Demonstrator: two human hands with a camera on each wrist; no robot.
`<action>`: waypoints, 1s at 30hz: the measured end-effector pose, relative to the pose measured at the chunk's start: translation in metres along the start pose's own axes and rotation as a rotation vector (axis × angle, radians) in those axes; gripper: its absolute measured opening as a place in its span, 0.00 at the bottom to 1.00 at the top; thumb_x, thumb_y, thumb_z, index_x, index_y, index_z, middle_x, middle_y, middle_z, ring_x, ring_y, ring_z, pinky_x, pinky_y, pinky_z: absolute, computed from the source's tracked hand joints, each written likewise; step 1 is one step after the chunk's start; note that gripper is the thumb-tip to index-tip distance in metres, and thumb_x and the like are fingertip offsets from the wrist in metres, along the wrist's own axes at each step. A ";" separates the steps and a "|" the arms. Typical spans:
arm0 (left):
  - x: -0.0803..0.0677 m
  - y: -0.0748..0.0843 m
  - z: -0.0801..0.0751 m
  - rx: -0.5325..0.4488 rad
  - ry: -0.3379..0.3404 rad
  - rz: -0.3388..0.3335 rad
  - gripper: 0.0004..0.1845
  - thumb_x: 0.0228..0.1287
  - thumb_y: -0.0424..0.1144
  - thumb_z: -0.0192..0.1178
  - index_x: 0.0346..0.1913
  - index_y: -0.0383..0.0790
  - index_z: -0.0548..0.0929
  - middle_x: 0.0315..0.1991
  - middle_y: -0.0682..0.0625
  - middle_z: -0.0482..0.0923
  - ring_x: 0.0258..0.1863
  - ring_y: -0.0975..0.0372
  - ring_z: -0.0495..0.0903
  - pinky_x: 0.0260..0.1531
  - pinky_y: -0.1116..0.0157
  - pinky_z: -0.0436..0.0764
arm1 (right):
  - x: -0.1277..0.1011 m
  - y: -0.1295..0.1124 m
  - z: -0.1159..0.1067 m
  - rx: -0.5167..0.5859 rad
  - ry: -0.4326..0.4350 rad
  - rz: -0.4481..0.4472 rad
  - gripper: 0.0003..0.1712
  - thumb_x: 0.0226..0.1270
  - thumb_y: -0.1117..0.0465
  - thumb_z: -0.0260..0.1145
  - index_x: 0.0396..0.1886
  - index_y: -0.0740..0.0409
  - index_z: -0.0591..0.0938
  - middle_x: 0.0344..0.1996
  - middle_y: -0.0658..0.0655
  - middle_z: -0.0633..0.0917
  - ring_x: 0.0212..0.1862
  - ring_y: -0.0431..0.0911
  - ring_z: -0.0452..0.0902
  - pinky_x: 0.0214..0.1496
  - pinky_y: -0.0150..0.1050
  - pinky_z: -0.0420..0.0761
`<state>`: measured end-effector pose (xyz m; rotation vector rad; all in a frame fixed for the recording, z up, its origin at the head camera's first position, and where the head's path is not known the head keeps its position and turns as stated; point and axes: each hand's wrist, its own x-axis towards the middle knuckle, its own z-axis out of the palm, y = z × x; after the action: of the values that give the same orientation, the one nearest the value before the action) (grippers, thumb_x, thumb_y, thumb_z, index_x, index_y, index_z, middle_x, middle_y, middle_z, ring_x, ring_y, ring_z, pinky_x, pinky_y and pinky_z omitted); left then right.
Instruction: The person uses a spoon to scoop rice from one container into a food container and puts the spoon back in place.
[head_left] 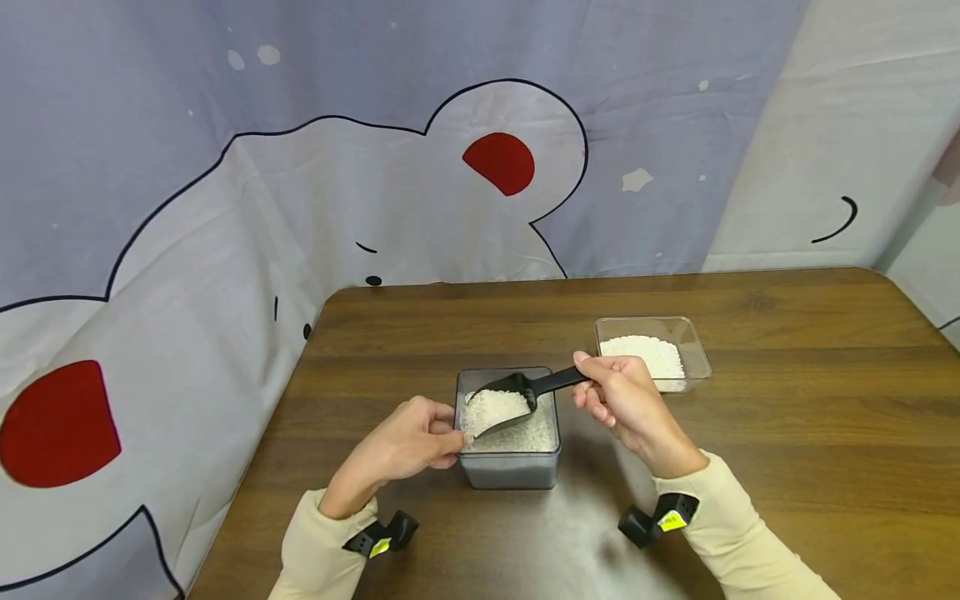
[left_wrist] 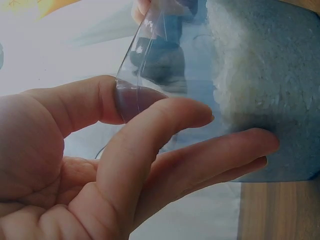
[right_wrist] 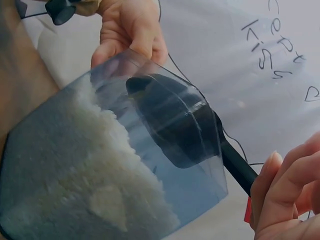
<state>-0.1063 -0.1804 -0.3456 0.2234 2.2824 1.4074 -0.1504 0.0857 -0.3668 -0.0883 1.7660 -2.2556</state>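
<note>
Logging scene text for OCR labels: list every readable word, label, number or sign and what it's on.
"kiss": handwritten-style dark print on the backdrop cloth, right wrist view; reading uncertain, seen slantwise.
Second line beside it, roughly "cept": cut off at the frame edge, not readable for certain.
Yellow tags on the wrist camera mounts: too small to read.
Grey container, black scoop, clear tray: no text visible.

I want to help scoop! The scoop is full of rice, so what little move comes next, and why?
Probably lift the black scoop clear of the grey container and carry it toward the clear tray: the scoop is heaped, the right hand holds its handle, and the left hand steadies the container.
</note>
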 end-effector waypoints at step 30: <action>0.001 0.000 0.001 0.019 0.014 -0.007 0.04 0.53 0.29 0.54 0.25 0.35 0.70 0.13 0.55 0.65 0.30 0.61 0.81 0.35 0.63 0.82 | -0.002 -0.009 -0.008 -0.015 0.030 -0.092 0.19 0.67 0.58 0.56 0.21 0.68 0.76 0.07 0.50 0.76 0.05 0.34 0.60 0.05 0.24 0.56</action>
<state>-0.1064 -0.1792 -0.3464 0.2116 2.3063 1.3891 -0.1519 0.0951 -0.3603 -0.1427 1.8299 -2.3188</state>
